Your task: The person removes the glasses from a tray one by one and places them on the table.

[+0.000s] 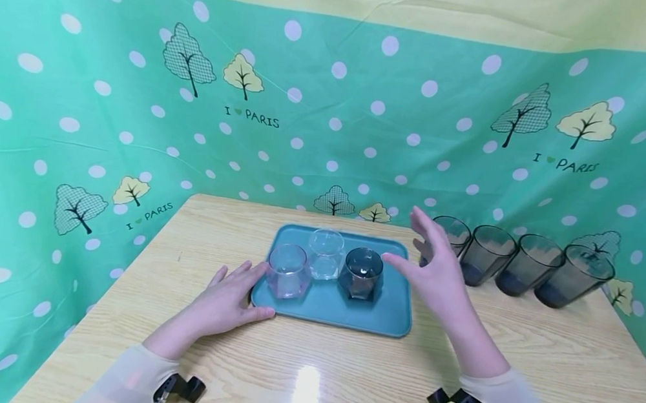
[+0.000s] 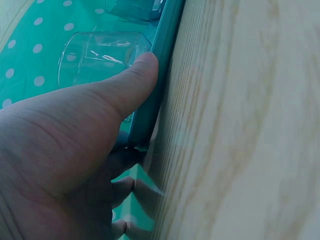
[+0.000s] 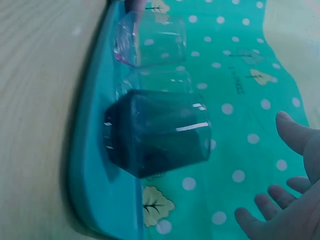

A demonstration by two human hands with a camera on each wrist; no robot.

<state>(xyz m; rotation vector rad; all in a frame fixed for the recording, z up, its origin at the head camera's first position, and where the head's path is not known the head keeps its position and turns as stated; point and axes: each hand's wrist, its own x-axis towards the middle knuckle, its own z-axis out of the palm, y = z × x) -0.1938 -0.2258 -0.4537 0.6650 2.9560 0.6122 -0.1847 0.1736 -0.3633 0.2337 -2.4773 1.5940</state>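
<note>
Right now, a blue tray (image 1: pixel 318 310) lies flat on the light wooden bench (image 1: pixel 248 369), near the middle. Three short glasses stand on it, all the right way up. The pale pink glass (image 1: pixel 287 279) is on the left, the clear glass (image 1: pixel 326 254) is further back, and the dark glass (image 1: pixel 362 280) is on the right. They stand close together, and I cannot tell if they touch.

The left hand (image 1: pixel 226 301) is at the left end of the tray. Its fingers and thumb are wide apart and touch the edge, with the thumb at the front corner. The pink glass is just beside its fingers, but I cannot tell if they touch it. The right hand (image 1: pixel 438 274) is up in the air by the right end of the tray. It is wide too, with nothing in it, and its thumb points at the dark glass without touching it.

Four tall dark glasses (image 1: pixel 529 263) stand in a row at the back right of the bench. Behind is a green cloth (image 1: pixel 338 99) with white dots and trees.
</note>
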